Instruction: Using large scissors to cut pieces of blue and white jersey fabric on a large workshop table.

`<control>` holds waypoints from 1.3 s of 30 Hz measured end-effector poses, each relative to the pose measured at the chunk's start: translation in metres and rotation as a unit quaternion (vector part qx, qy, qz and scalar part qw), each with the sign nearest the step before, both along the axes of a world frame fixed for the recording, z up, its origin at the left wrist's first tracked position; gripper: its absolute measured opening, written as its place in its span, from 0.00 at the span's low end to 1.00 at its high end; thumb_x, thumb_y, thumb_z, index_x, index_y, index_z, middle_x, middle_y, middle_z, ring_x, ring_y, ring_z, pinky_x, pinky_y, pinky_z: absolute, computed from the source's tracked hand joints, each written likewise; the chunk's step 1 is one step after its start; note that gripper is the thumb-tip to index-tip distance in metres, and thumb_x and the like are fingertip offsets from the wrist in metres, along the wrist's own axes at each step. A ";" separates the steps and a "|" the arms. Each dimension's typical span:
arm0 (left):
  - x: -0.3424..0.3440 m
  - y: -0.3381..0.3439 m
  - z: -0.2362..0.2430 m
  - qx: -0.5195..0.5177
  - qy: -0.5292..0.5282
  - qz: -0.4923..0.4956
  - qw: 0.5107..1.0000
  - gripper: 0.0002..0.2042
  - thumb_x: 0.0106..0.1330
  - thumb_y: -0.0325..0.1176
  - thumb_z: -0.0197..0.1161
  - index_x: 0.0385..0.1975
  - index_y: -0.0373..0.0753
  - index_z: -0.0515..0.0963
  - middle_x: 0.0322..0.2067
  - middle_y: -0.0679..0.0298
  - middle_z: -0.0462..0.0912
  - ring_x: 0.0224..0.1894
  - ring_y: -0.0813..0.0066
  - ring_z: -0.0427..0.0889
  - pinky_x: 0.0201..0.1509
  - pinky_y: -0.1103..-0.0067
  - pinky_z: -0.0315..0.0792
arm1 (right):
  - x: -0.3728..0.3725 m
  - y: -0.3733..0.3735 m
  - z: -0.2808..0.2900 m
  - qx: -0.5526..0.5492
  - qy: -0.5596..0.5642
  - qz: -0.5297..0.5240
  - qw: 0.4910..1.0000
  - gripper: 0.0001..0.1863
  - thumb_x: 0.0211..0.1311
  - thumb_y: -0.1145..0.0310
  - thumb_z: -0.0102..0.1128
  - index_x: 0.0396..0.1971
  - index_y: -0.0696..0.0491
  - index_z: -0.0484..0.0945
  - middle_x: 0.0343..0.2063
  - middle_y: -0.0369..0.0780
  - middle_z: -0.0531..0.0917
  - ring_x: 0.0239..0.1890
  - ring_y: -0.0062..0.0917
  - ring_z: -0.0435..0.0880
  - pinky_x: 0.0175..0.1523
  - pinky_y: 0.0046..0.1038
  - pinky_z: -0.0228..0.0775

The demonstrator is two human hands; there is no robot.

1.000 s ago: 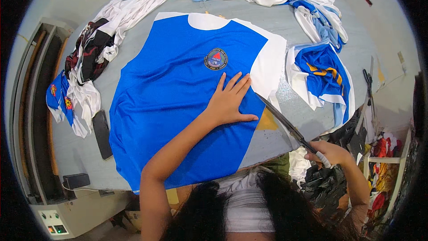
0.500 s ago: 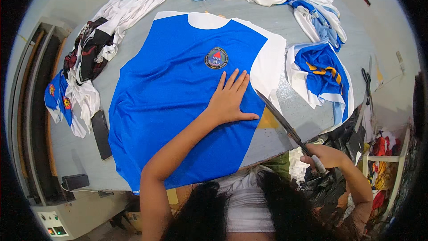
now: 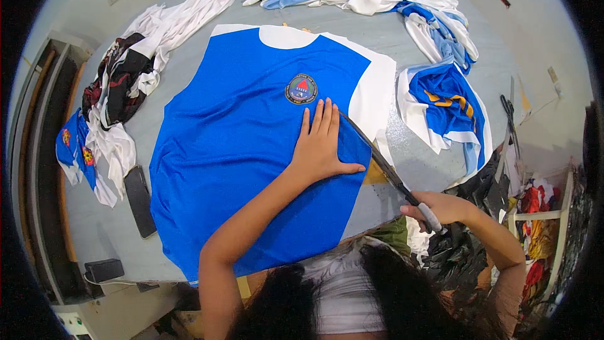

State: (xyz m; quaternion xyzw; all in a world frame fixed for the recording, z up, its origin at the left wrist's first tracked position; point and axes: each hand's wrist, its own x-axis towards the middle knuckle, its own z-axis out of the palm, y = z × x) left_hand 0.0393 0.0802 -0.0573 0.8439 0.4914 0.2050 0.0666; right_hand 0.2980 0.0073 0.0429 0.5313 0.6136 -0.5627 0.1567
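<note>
The left hand [image 3: 321, 151] lies flat and spread on the blue shirt panel [image 3: 248, 151] at the near edge of the table [image 3: 371, 206]; the right hand [image 3: 442, 208] grips scissors [image 3: 388, 169], tips seemingly touching the panel's right side

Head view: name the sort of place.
Probably a garment workroom: long dark metal scissors in the right hand, a blue shirt-shaped fabric panel on a grey table, piled blue and white cloth beyond.

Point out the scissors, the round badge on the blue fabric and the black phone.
Scissors [image 3: 393, 174]: head view, on the dark metal between tip and handles.
Round badge [image 3: 301, 89]: head view, on its centre.
Black phone [image 3: 137, 202]: head view, middle of its dark face.
</note>
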 end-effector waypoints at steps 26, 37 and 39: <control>-0.001 -0.006 -0.007 0.007 0.011 0.026 1.000 0.61 0.38 0.75 0.54 0.59 0.20 0.51 0.62 0.38 0.48 0.67 0.45 0.40 0.64 0.48 0.30 | -0.021 -0.028 -0.008 0.053 -0.015 -0.071 0.996 0.31 0.61 0.42 0.45 0.28 0.61 0.69 0.14 0.43 0.76 0.17 0.29 0.78 0.23 0.30 0.68; -0.001 -0.005 -0.007 -0.002 0.016 0.023 1.000 0.61 0.38 0.75 0.54 0.59 0.20 0.50 0.62 0.38 0.47 0.67 0.45 0.39 0.64 0.48 0.29 | -0.024 -0.036 -0.016 0.075 -0.013 -0.075 0.994 0.27 0.63 0.44 0.43 0.29 0.58 0.68 0.10 0.37 0.73 0.13 0.23 0.76 0.20 0.25 0.68; -0.002 -0.006 -0.006 -0.001 0.019 0.024 1.000 0.61 0.38 0.75 0.54 0.59 0.20 0.50 0.62 0.38 0.47 0.67 0.45 0.39 0.63 0.47 0.29 | -0.025 -0.036 -0.016 0.081 -0.023 -0.069 0.994 0.27 0.63 0.43 0.43 0.29 0.58 0.68 0.10 0.37 0.73 0.13 0.23 0.75 0.20 0.24 0.67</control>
